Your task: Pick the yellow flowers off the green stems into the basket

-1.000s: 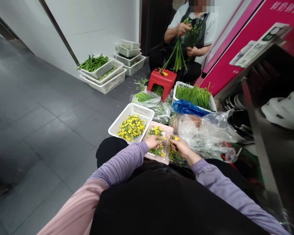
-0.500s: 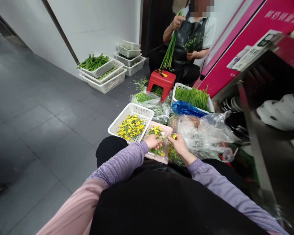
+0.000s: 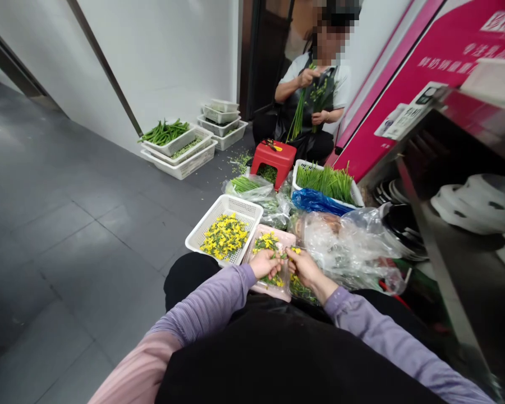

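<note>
My left hand [image 3: 266, 264] is closed in a pinch on a small green flower stem, over a pink tray [image 3: 283, 238]. Close to its right, my right hand [image 3: 305, 267] pinches a yellow flower [image 3: 295, 250] between thumb and forefinger. Loose yellow flowers [image 3: 266, 241] with green stems lie in the pink tray, partly hidden by my left hand. More flowering sprigs [image 3: 299, 287] are below my right hand. On the left, a white perforated basket [image 3: 248, 209] holds a heap of picked yellow flowers [image 3: 224, 235].
Opposite sits a person [image 3: 307, 95] holding long green stems. Before them stands a red stool [image 3: 278, 159]. A basket of green stalks [image 3: 324, 182], a blue bag [image 3: 320, 202] and clear plastic bags [image 3: 340, 241] lie right. Stacked vegetable baskets [image 3: 180, 163] line the wall; a metal shelf [image 3: 440, 269] is right.
My view has tilted up slightly, so things appear lower. My hands stay close together over the pink tray, both still pinching. The person opposite has brought their two hands closer together.
</note>
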`<move>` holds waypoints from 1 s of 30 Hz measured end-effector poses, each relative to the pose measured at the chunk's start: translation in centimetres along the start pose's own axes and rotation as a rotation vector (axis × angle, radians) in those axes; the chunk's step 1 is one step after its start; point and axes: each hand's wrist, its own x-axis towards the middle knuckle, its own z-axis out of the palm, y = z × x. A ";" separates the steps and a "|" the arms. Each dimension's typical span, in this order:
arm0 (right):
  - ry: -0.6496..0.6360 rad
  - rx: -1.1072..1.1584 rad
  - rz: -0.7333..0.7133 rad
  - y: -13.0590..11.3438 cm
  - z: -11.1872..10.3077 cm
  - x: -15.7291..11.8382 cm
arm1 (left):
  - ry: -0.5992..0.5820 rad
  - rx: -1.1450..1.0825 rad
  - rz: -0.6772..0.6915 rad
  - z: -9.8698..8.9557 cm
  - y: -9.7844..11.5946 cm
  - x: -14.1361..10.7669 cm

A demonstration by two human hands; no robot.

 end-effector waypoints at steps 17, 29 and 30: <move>-0.109 -0.112 0.096 0.6 0.8 -2.0 | 0.129 -0.246 -0.064 0.9 -0.2 -0.3; -0.186 -0.858 -0.447 -3.2 -2.4 -1.0 | 0.092 -0.068 -0.005 0.7 4.5 -1.7; -0.206 -0.851 -0.483 -3.5 -2.3 -1.3 | 0.067 -0.038 0.008 0.8 4.7 -1.8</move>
